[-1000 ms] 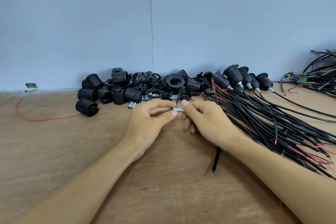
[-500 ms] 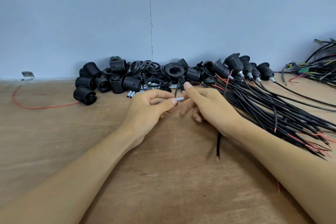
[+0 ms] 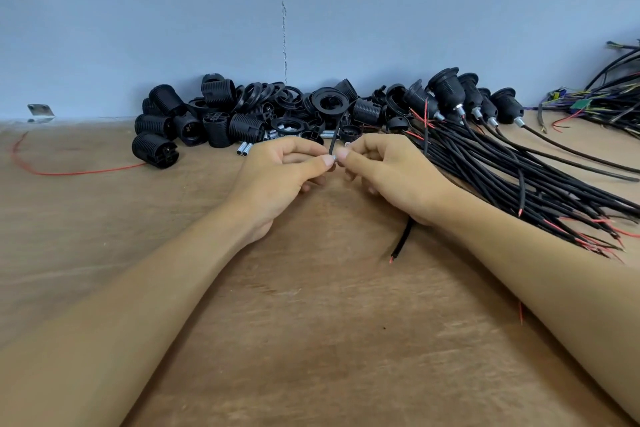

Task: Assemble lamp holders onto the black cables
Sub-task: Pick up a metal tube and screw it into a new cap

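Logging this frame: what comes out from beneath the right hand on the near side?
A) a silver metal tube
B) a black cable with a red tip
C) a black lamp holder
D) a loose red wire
B: a black cable runs out from under the right hand and ends in a red tip on the wooden table.
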